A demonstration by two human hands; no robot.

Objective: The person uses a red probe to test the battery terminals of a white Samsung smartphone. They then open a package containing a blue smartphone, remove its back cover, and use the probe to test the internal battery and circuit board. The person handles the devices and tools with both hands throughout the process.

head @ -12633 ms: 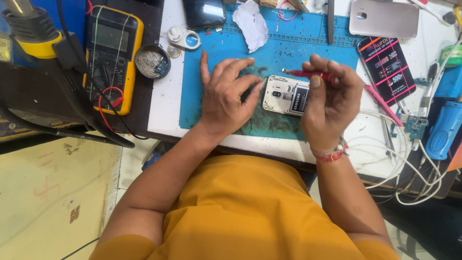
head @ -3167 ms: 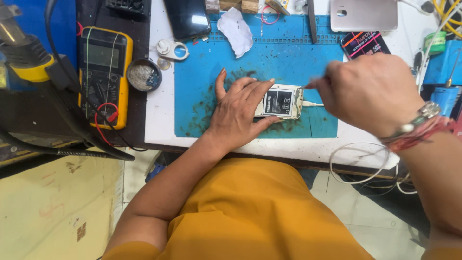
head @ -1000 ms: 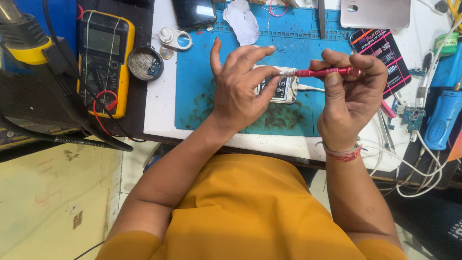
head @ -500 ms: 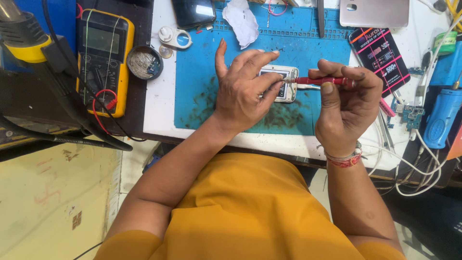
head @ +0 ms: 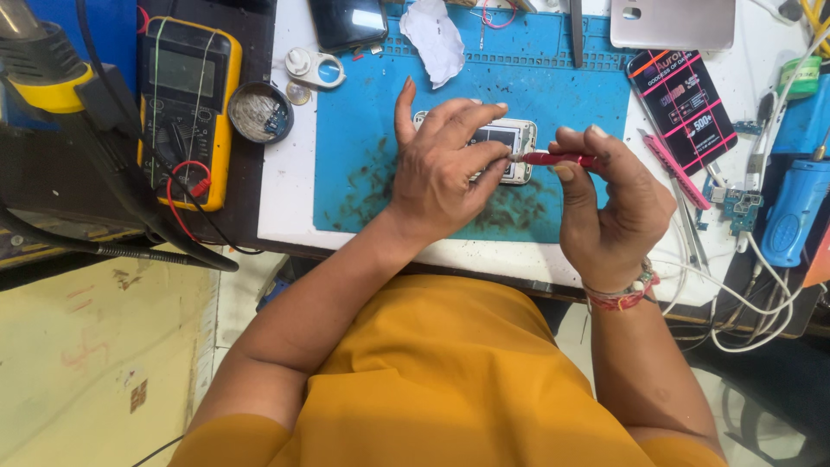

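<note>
A small opened phone (head: 510,143) lies on the blue work mat (head: 363,173). My left hand (head: 441,169) rests over it, fingers pinning its left and lower part, so most of the phone is hidden. My right hand (head: 605,207) pinches a thin red-handled screwdriver (head: 553,158) held level, its tip touching the phone's right edge beside my left fingertips.
A yellow multimeter (head: 186,104) with red leads and a round tin (head: 259,112) lie at left. A dark phone (head: 350,22), crumpled tissue (head: 437,39), silver back cover (head: 670,22), black-and-pink card (head: 687,95), blue tool (head: 791,216) and white cables (head: 735,311) crowd the back and right.
My left hand has slid down over the phone and flattened on it. The screwdriver in my right hand has dropped slightly, its tip now at the phone's right edge.
</note>
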